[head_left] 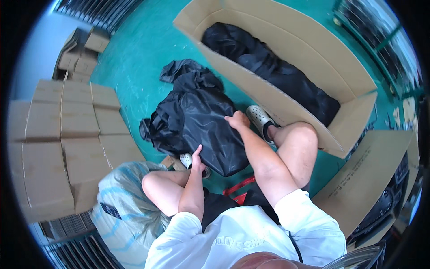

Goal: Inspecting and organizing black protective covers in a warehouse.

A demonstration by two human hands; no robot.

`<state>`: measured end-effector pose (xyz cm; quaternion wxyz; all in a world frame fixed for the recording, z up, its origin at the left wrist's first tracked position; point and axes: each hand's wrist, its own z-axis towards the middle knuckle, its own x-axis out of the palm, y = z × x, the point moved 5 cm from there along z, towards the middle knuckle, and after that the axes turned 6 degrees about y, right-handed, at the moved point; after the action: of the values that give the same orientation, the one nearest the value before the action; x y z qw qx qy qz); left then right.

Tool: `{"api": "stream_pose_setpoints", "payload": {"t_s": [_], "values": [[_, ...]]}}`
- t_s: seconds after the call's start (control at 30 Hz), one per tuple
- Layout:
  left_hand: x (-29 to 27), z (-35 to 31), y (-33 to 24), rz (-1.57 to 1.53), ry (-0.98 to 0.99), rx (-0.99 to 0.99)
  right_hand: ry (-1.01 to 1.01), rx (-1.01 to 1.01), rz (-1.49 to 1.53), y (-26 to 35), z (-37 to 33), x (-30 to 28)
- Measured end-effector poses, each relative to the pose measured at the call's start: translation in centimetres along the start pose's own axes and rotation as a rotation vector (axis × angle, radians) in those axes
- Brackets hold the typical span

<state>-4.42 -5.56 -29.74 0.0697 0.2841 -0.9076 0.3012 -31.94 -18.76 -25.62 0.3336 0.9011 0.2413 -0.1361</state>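
A big black bag (206, 125) of shiny thin sheeting stands on the green floor between my legs. Its body is filled out, and its far end is crumpled and loose. My left hand (196, 160) is closed on the near left edge of the bag, thumb on the outside. Higher up on the right side, my right hand (238, 121) grips the bag's edge in a fist. What the bag contains is hidden. Just beyond my right hand, a long open cardboard box (286, 96) holds more black bagged bundles (286, 76).
Strapped cartons (85, 121) are stacked at the left, beside a wrapped pale sack (130, 193). At the right stands another open carton (371, 179) with black items. A green-framed trolley (380, 54) is at the far right. Something red (239, 188) shows beneath me.
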Motion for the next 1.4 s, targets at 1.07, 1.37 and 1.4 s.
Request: {"api": "stream_pose_setpoints", "payload": {"t_s": [1.07, 1.37, 1.4], "values": [[-4.0, 15.2, -10.0, -0.267, 0.341, -0.179, 0.603, 0.068, 0.875, 4.5, 10.3, 0.6], [-0.1, 6.7, -13.3, -0.255, 0.456, 0.253, 0.434, -0.220, 0.911, 6.8, 5.3, -1.5], [1.0, 4.6, -13.7, -0.328, 0.535, 0.242, 0.436, -0.259, 0.915, 7.2, 4.2, -2.1]]}}
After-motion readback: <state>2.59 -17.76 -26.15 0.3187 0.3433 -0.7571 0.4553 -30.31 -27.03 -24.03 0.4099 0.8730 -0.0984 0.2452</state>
